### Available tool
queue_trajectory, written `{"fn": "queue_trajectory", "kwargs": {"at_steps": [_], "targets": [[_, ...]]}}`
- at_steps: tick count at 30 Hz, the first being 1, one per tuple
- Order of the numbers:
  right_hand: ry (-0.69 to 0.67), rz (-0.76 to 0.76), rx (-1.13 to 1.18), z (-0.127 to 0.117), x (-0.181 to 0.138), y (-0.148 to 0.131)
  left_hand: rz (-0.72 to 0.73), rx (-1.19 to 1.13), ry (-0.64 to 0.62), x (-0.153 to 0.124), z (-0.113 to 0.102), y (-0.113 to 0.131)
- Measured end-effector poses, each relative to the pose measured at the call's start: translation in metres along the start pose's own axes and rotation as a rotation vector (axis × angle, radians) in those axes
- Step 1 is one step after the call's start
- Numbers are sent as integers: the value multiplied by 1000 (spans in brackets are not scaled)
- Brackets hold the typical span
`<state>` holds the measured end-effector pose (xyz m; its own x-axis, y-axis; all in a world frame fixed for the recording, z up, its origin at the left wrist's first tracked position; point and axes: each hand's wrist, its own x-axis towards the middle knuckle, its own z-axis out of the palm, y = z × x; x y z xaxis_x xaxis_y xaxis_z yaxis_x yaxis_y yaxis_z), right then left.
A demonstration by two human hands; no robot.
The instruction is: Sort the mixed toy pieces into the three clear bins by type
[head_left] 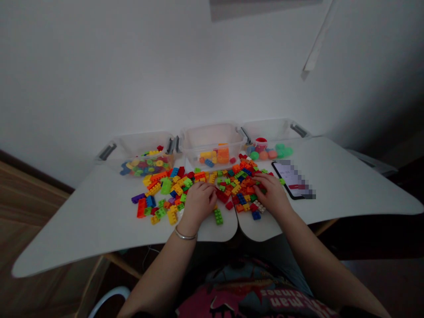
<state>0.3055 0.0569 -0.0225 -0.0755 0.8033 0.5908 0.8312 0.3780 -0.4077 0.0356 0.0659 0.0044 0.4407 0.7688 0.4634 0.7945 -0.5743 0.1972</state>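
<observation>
Colourful toy building bricks (177,190) lie in a loose heap across the middle of the white table. My left hand (200,201), with a silver bangle at its wrist, is curled over the heap, its fingertips on a long red brick (222,195). The underside of that grip is hidden. My right hand (272,192) rests at the heap's right side, thumb and fingers apart around orange and red bricks (247,183). A green brick (218,217) and a blue brick (256,215) lie nearer to me.
Three clear plastic bins stand along the wall: the left bin (139,143) and middle bin (212,132) contain colourful pieces, the right bin (271,130) balls and a red-lidded jar (261,145). A phone (288,176) lies right of the bricks. A seam divides the table (99,221).
</observation>
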Motion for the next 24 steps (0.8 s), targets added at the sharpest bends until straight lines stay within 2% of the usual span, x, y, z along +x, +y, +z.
{"fn": "queue_trajectory", "kwargs": {"at_steps": [3, 7, 16, 24], "targets": [[95, 89, -140, -8, -3, 3, 9, -2, 2, 0, 0, 0], [75, 174, -228, -8, -6, 9, 10, 4, 8, 1, 0, 0], [30, 179, -88, 1, 0, 12, 13, 0, 8, -2, 1, -1], [27, 278, -44, 0, 7, 19, 7, -5, 22, -3, 2, -1]]}}
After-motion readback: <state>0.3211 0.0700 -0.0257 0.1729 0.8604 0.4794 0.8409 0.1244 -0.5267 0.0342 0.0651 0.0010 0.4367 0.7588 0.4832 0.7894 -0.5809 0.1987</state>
